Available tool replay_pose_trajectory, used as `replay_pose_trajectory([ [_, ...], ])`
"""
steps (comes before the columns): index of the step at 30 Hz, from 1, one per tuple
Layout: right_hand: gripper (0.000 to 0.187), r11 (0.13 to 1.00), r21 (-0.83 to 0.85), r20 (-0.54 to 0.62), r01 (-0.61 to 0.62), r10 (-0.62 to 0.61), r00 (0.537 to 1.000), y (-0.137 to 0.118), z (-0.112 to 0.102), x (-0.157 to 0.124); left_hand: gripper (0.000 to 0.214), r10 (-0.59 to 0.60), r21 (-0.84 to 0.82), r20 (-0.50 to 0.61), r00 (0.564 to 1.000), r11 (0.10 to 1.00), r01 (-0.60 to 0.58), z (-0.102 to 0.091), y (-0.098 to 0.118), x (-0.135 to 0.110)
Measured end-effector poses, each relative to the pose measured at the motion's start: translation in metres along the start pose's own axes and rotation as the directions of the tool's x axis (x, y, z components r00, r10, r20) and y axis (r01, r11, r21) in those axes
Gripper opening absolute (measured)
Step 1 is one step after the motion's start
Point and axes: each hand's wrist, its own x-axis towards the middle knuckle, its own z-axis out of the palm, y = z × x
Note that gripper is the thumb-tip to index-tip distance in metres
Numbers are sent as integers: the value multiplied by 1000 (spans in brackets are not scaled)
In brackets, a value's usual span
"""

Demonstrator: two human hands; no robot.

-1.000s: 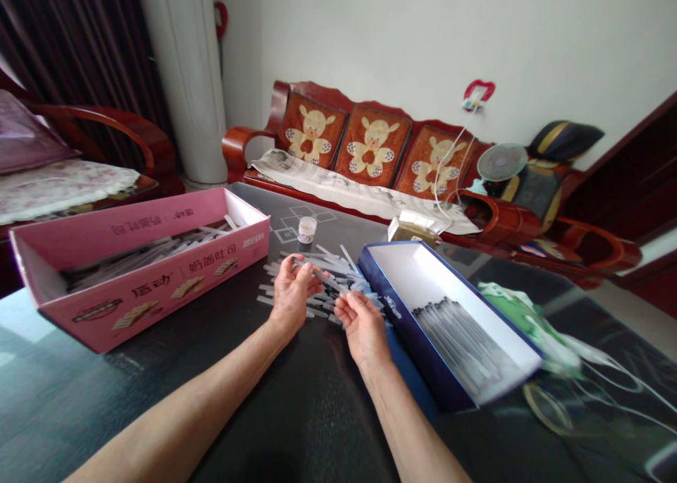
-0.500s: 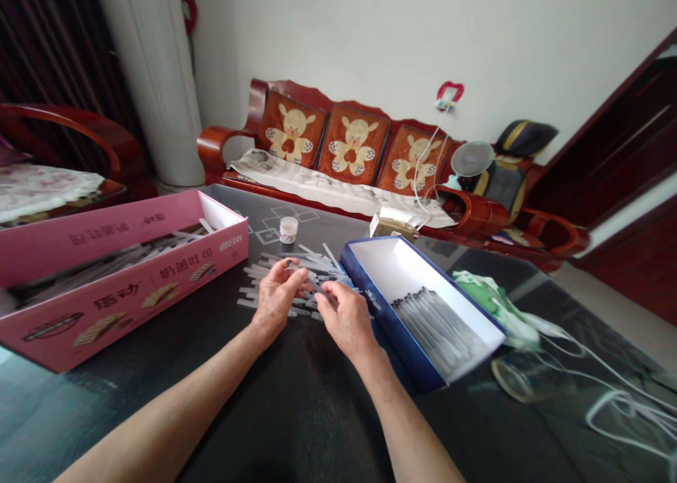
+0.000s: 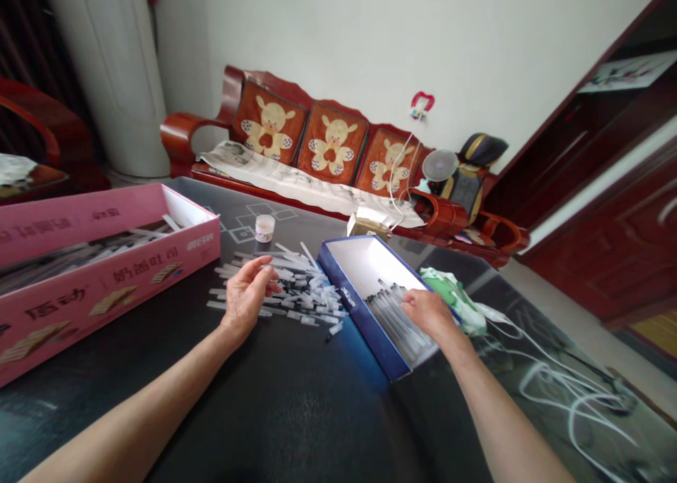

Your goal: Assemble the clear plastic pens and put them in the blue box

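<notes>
On the dark counter (image 3: 275, 405), the left hand (image 3: 246, 292) lies open just beside a loose pile of clear plastic strips (image 3: 296, 289). The right hand (image 3: 427, 312) rests on lined-up strips (image 3: 391, 321) inside a blue box (image 3: 360, 314); whether it grips any is hard to tell. A pink box (image 3: 106, 296) sits left of the pile, a small jar (image 3: 265, 228) beyond it.
</notes>
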Motion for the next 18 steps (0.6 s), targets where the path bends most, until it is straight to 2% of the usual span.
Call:
replay_pose_trajectory([
  [3, 19, 994, -82, 99, -65, 73, 992, 18, 16, -4, 39, 17, -1, -59, 998, 1000, -18, -4, -1, 6],
  [6, 18, 991, -94, 129, -91, 102, 986, 23, 21, -9, 36, 47, 4, -93, 995, 999, -46, -7, -2, 12],
  [8, 18, 991, -91, 85, -102, 110, 990, 19, 18, -12, 34, 75, 9, -114, 991, 997, -74, -9, -2, 15],
  [10, 19, 997, -49, -34, -67, 66, 997, 7, 10, -15, 31, 110, 30, -136, 985, 994, -107, -12, -2, 18],
  [12, 19, 997, 56, -185, 52, -41, 982, -18, 4, -19, 29, 146, 63, -157, 977, 988, -138, -15, -3, 22],
  [14, 18, 952, 211, -288, 222, -157, 945, -56, 2, -24, 28, 183, 108, -171, 968, 980, -167, -19, -5, 25],
  [16, 17, 863, 345, -303, 369, -270, 914, -102, 5, -30, 28, 236, 172, -178, 956, 963, -205, -24, -6, 30],
  [18, 15, 798, 416, -288, 436, -340, 895, -148, 13, -37, 28, 293, 242, -182, 939, 939, -246, -30, -7, 34],
])
